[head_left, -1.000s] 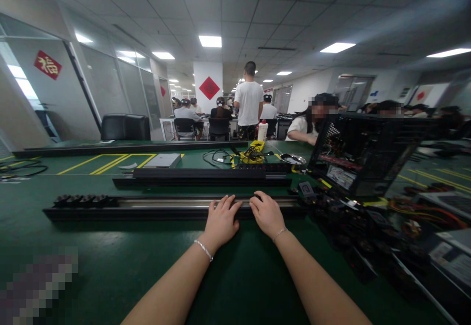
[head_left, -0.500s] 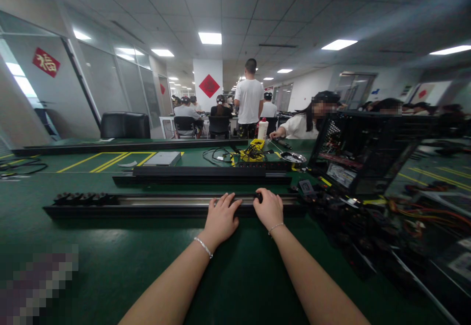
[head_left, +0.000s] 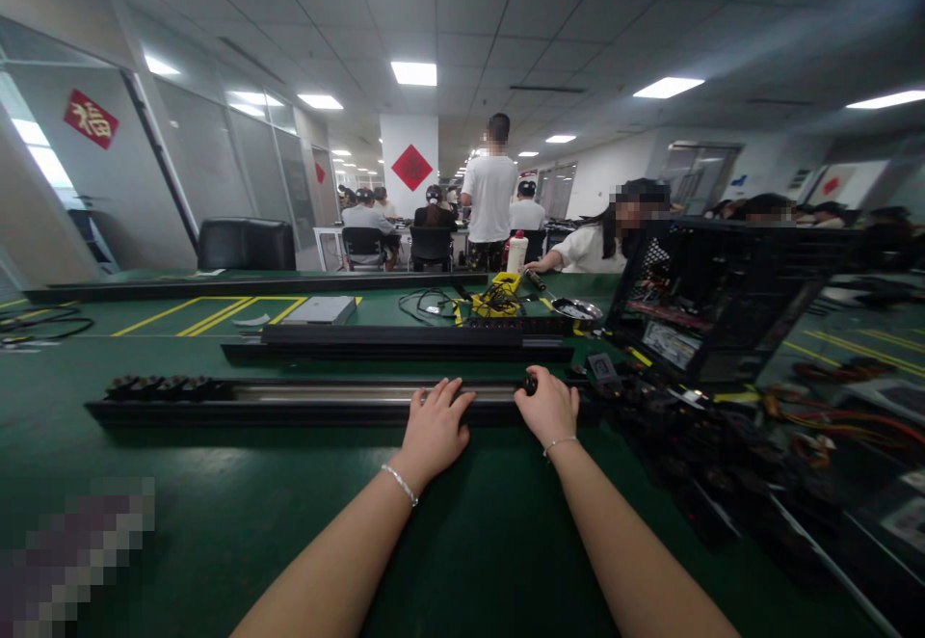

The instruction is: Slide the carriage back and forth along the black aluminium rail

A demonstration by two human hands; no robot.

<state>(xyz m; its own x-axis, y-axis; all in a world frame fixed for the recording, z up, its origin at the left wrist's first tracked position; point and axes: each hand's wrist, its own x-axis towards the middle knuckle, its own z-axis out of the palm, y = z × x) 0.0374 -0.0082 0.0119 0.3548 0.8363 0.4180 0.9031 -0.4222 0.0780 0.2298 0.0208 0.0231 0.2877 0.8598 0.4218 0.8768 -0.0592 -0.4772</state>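
— Where's the rail (head_left: 310, 400)?
— Lying crosswise ahead of me. My left hand (head_left: 434, 433) rests flat on it; my right hand (head_left: 549, 410), just beside, pinches a small black knob (head_left: 531, 386) nearer the computer case (head_left: 715, 296).

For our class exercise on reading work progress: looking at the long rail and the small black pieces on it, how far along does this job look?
Done: a cluster of black sliders sits at the rail's far left end. In hand: the left hand rests flat on the long black rail, while the right hand pinches one small black piece on the rail. Left: the stretch of rail between is bare, and dark parts lie heaped to the right.
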